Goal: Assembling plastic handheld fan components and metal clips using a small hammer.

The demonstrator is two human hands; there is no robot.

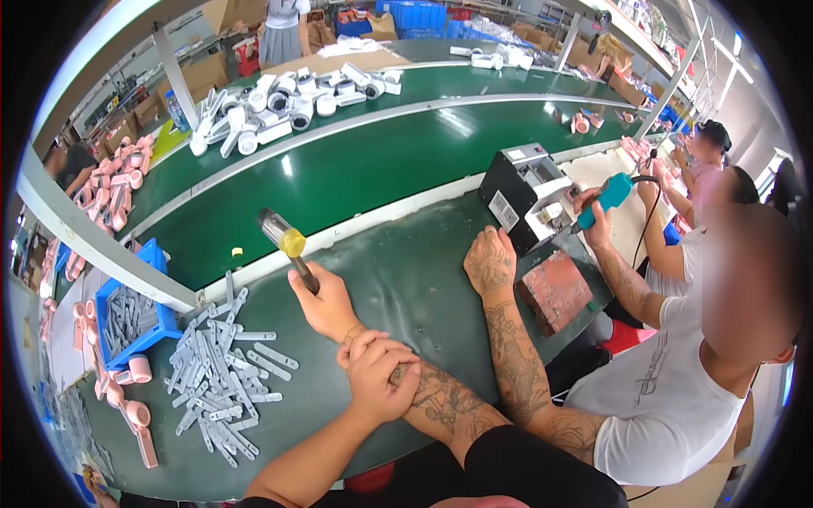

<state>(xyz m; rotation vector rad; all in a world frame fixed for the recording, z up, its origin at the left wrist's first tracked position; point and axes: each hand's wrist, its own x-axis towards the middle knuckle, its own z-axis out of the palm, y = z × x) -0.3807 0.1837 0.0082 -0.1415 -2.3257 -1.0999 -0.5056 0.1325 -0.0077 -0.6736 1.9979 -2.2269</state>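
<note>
Yellow-and-clear hammer [293,244] — gripped in right fingers [302,289], head [278,229] beyond them.

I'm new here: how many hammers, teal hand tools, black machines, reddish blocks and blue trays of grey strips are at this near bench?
Hammer, in the right hand: 1
Teal hand tool: 1
Black machine: 1
Reddish block: 1
Blue tray of grey strips: 1
Total: 5

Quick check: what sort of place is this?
Most likely a factory assembly line, judging by the long green conveyor belt, heaped white plastic parts and the teal electric screwdriver in a co-worker's hand.
</note>
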